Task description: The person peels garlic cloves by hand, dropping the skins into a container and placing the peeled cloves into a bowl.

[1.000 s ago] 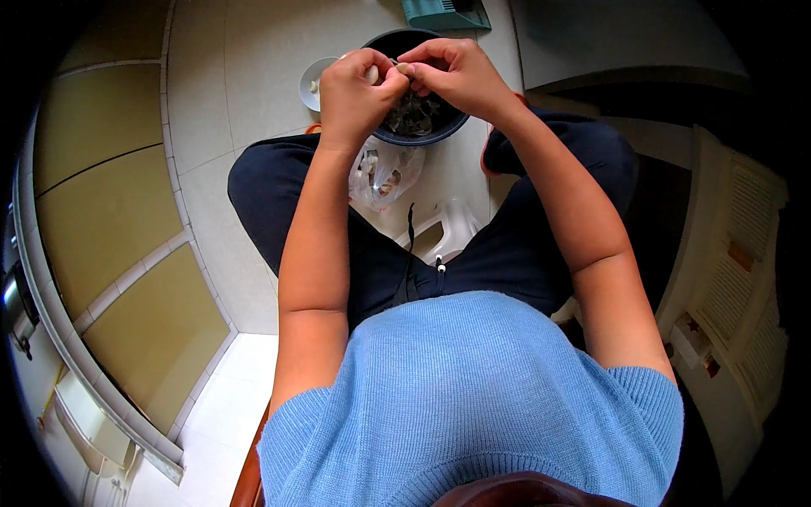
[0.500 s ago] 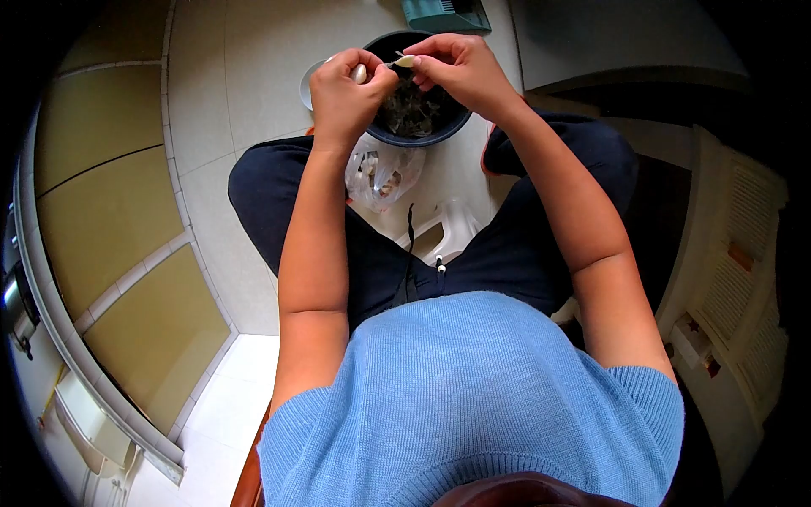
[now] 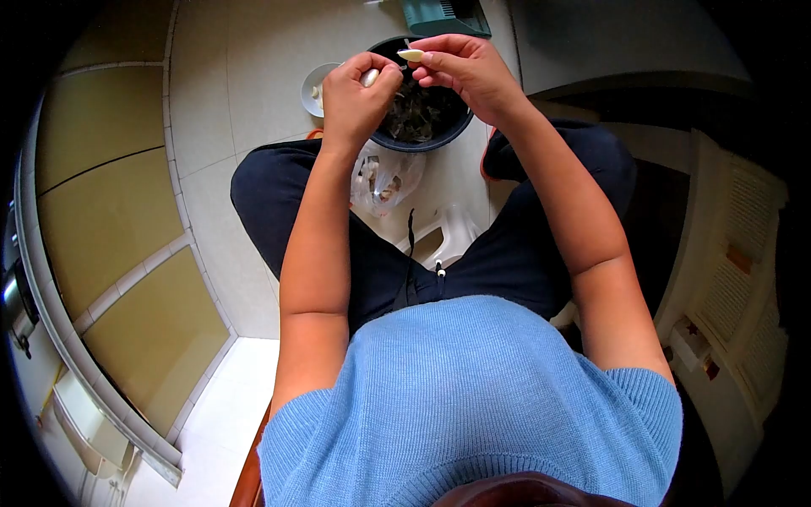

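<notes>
Over a dark bucket [image 3: 435,142], my right hand [image 3: 477,80] pinches a pale garlic clove [image 3: 410,55] between thumb and fingertips. A thin bit sticks up beside that clove. My left hand [image 3: 355,106] is curled closed around another whitish garlic clove [image 3: 370,78], and its thumb and index finger are pressed together. The two hands are a little apart. Inside the bucket lie dark, papery scraps of skin [image 3: 414,118]. Partly behind my left hand, a white dish [image 3: 310,86] holds a few pale pieces.
A clear plastic bag [image 3: 384,182] with whitish and brownish contents lies between my legs, close to the bucket. Behind it stands a white plastic stool [image 3: 459,232]. A green dustpan [image 3: 443,17] sits beyond the bucket. Tan cabinet panels [image 3: 110,220] run along the left.
My hands have separated slightly. The clove in my right hand has risen a little and turned, while my left hand has shifted right, showing more of the dish.
</notes>
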`<act>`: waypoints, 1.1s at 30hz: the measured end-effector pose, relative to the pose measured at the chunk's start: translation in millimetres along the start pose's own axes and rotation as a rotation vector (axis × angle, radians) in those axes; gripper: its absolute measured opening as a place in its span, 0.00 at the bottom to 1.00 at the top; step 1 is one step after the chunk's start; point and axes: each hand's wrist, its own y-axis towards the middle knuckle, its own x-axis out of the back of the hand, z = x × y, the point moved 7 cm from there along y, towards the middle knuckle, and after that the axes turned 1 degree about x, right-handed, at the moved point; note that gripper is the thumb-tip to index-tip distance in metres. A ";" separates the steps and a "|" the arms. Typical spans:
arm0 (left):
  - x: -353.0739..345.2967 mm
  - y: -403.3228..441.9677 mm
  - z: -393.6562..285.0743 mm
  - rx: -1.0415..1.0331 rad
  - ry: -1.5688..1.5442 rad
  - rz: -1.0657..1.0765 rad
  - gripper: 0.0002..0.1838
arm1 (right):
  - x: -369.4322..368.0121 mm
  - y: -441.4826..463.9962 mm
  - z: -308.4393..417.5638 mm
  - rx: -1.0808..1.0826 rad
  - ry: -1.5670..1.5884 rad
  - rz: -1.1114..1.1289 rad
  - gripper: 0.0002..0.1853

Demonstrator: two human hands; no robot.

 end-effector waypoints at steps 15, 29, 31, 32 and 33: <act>-12.3 -4.4 16.6 0.239 -0.451 0.069 0.10 | -8.2 -3.7 5.7 0.131 -0.191 0.014 0.12; -15.9 -5.6 20.1 0.308 -0.598 0.083 0.08 | -9.1 -4.7 4.2 0.078 -0.136 -0.016 0.12; -16.8 -5.4 18.9 0.304 -0.655 0.100 0.08 | -8.1 -4.5 2.5 0.069 -0.114 -0.019 0.12; -17.9 -5.2 17.4 0.300 -0.712 0.117 0.08 | -7.4 -4.4 2.3 0.068 -0.110 -0.026 0.12; -17.0 -5.3 15.3 0.300 -0.712 0.117 0.08 | -7.2 -4.3 2.4 0.067 -0.106 -0.033 0.12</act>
